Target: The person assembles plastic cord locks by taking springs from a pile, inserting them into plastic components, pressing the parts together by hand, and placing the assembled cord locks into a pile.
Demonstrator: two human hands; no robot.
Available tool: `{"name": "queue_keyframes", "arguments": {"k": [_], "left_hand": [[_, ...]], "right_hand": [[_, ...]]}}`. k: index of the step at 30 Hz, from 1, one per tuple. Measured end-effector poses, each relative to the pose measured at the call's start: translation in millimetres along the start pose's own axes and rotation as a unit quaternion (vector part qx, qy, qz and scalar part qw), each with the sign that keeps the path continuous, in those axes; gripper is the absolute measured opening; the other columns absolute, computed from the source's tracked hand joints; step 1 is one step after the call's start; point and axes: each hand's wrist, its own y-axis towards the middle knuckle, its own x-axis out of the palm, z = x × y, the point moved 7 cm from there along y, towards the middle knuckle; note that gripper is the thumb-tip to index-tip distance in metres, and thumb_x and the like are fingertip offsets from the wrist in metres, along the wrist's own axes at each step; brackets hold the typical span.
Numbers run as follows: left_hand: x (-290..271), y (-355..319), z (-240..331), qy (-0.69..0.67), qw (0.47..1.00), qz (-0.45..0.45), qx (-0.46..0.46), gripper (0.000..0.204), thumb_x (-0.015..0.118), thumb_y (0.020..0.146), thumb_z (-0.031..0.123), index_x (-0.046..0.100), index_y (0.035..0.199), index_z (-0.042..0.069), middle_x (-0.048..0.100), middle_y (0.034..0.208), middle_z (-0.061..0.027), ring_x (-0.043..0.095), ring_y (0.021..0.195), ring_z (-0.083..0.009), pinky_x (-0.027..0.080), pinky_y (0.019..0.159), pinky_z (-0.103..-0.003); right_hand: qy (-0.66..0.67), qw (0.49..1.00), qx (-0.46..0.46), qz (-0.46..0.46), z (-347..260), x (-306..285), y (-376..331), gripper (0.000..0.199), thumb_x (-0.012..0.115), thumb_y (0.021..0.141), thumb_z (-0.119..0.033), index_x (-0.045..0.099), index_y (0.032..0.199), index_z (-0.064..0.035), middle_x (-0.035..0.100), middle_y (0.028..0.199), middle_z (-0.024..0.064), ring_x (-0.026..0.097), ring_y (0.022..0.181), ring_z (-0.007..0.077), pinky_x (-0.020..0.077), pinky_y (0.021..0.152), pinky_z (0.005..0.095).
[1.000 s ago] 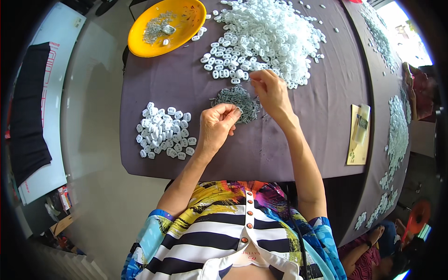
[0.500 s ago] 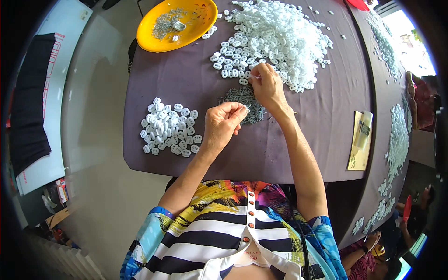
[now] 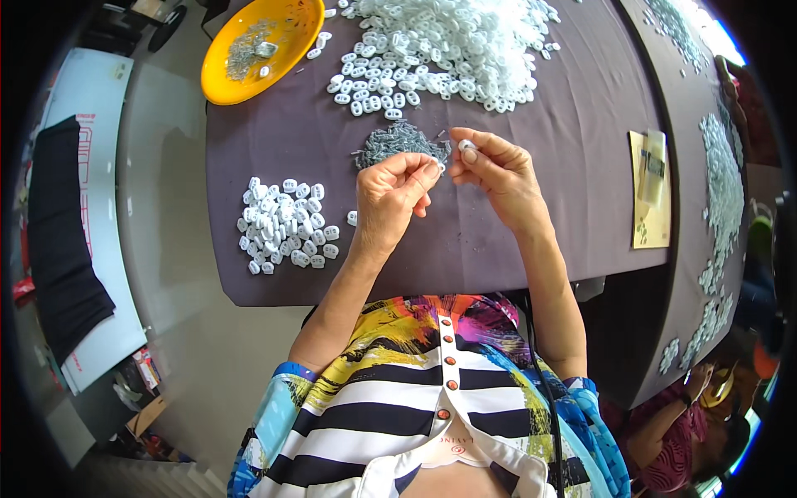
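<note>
Between the thumb and forefinger of my right hand (image 3: 510, 183) is a white oval two-hole plastic piece (image 3: 466, 145). My left hand (image 3: 387, 199) is closed in a pinch on a small whitish piece (image 3: 439, 165), mostly hidden by the fingertips. The hands face each other a short way apart, over the near edge of a heap of small grey parts (image 3: 398, 143). Beyond them spreads a large pile of white oval pieces (image 3: 465, 50). Left of my left hand lies a smaller heap of white pieces (image 3: 282, 220), with dark marks on their faces.
A yellow plate (image 3: 217, 83) at the far left holds many small metal parts. A tan card with a clear packet (image 3: 652, 195) lies at the right of the dark-covered table (image 3: 581, 224). Another table with white heaps (image 3: 721, 207) adjoins it, with a person (image 3: 677, 440) beside it.
My right hand has come back from the edge of the large white pile with a white oval piece and is now near my left hand. The view has shifted somewhat.
</note>
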Motion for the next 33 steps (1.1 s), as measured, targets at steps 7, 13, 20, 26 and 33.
{"name": "queue_keyframes", "arguments": {"k": [7,13,20,26,33], "left_hand": [[13,4,4,-0.034,0.999,-0.020,0.001,0.013,0.061,0.083,0.009,0.063,0.089,-0.002,0.059,0.069,-0.0043,0.051,0.051,-0.0064,0.041,0.042,-0.019],[17,4,5,-0.089,0.996,-0.018,0.004,0.014,0.063,0.081,0.012,0.064,0.086,-0.002,0.061,0.069,-0.0037,0.051,0.049,-0.0045,0.041,0.041,-0.017],[18,1,-2,-0.099,0.994,-0.041,-0.020,0.014,0.061,0.083,0.009,0.062,0.089,-0.003,0.061,0.071,-0.0063,0.058,0.054,-0.0109,0.050,0.048,-0.025],[20,-2,-7,-0.111,0.992,-0.053,-0.034,0.014,0.061,0.083,0.009,0.062,0.089,-0.003,0.061,0.071,-0.0061,0.059,0.057,-0.0112,0.052,0.048,-0.025],[11,-1,-10,-0.122,0.990,-0.051,-0.039,0.013,0.060,0.083,0.009,0.062,0.089,-0.003,0.061,0.071,-0.0059,0.058,0.057,-0.0101,0.051,0.048,-0.024]], "right_hand": [[-0.058,0.998,0.002,-0.019,-3,2,-18,0.017,0.060,0.082,-0.002,0.060,0.099,0.0004,0.063,0.081,0.0056,0.062,0.068,0.0126,0.0529,0.062,0.0251],[-0.037,0.998,-0.037,-0.027,-1,2,-25,0.016,0.060,0.081,0.002,0.060,0.097,0.0009,0.064,0.080,0.0058,0.063,0.067,0.0128,0.0534,0.060,0.0247],[-0.009,0.996,-0.086,-0.006,-1,3,-26,0.016,0.059,0.081,0.004,0.059,0.097,0.0008,0.063,0.080,0.0045,0.060,0.069,0.0105,0.0519,0.063,0.0237],[-0.072,0.987,-0.140,-0.018,-7,11,-32,0.014,0.056,0.082,0.006,0.058,0.095,0.0008,0.060,0.082,0.0037,0.057,0.071,0.0077,0.0485,0.062,0.0210],[-0.038,0.994,-0.100,-0.021,-1,18,-32,0.017,0.056,0.083,0.006,0.055,0.099,0.0026,0.060,0.083,0.0045,0.058,0.074,0.0077,0.0496,0.062,0.0218]]}}
